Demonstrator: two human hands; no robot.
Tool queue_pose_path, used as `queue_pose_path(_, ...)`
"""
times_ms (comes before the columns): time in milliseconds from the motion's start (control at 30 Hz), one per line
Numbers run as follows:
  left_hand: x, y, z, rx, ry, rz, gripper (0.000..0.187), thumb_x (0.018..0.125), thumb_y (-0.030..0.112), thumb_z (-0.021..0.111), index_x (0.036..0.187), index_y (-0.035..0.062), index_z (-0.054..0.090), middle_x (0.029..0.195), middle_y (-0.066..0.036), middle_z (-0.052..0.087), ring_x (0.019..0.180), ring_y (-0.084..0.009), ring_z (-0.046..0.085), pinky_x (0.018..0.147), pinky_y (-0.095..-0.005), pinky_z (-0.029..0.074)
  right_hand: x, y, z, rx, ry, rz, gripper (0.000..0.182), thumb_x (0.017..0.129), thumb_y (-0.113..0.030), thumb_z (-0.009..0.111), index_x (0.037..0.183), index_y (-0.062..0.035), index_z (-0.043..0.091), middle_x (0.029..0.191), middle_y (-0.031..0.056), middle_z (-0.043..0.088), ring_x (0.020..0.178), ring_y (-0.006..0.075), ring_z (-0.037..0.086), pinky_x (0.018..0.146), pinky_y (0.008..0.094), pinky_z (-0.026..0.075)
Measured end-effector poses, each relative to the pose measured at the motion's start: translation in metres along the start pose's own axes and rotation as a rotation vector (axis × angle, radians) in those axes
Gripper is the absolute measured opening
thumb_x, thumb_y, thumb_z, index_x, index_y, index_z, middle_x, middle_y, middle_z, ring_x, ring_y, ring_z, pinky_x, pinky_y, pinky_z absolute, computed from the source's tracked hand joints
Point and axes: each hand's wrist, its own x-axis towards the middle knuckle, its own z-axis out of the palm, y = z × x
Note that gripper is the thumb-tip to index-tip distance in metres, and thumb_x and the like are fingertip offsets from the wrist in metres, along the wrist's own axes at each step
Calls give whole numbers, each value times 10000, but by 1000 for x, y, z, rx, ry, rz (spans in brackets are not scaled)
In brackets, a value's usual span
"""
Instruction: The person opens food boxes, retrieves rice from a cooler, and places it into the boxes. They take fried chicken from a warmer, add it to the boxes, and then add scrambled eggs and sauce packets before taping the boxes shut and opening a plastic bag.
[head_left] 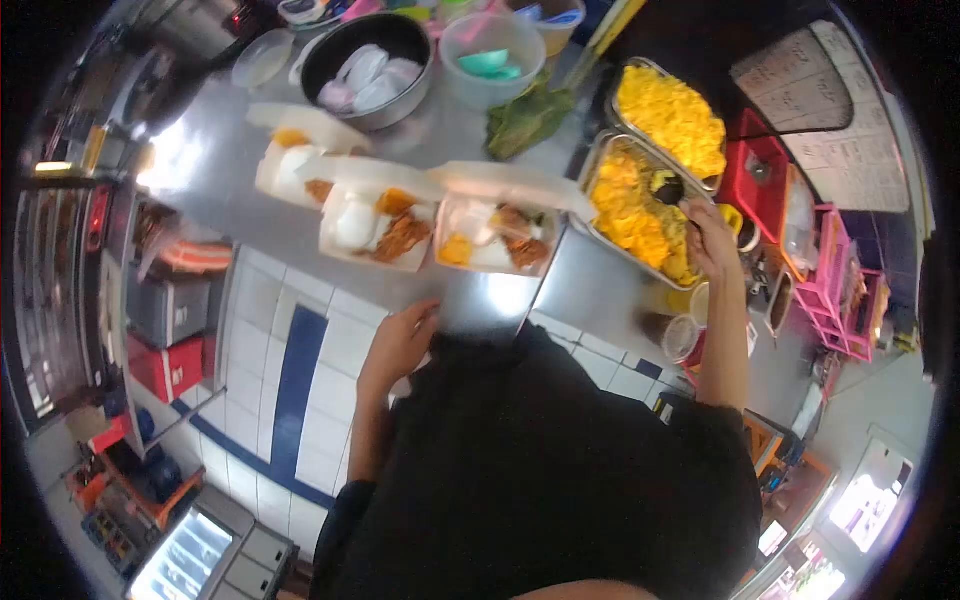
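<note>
My right hand (711,238) is closed around the handle of a dark serving spoon (668,187), whose bowl sits in a metal tray of yellow food (625,205). A second metal tray of yellow, scrambled-looking food (672,115) stands just behind it. My left hand (400,345) hangs near the counter's front edge, its fingers loosely extended and holding nothing I can see. Three open takeaway boxes stand on the counter: the right box (497,225), the middle box (375,225) and the left box (300,170). White and reddish-brown food shows in them, with yellow or orange pieces.
On the steel counter (215,130) are a dark pot with white bundles (368,80), a clear tub with green scoops (490,65) and a large green leaf (530,118). Red bins (755,165) and a pink rack (840,285) stand to the right. Clear cups (681,338) sit nearer me.
</note>
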Motion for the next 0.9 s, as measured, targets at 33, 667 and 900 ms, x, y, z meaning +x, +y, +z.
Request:
queue_pose_path(33,4,-1,0,-12,-28,15,294,955,166,568,1201,22,638,1063,-215,695,992,-345,675,844,-393,524,-14,3,9,8,-2,-50,103,905,-172,693,867,-116,615,630,-78,469,497,23,376,457,214,274)
queue_pose_path(667,8,-3,-31,32,-107,87,305,955,183,559,1210,31,630,1027,-233,691,936,-372,682,817,-408,525,-112,79,183,-153,141,-314,144,885,-88,718,873,19,622,1163,191,663,613,73,627,497,238,492)
queue_pose_path(900,8,1,-17,58,-106,86,310,958,175,560,1232,45,625,1052,-230,695,976,-383,675,848,-419,518,6,17,53,-753,225,-483,172,838,-124,704,930,1,631,836,151,692,612,254,671,580,362,528)
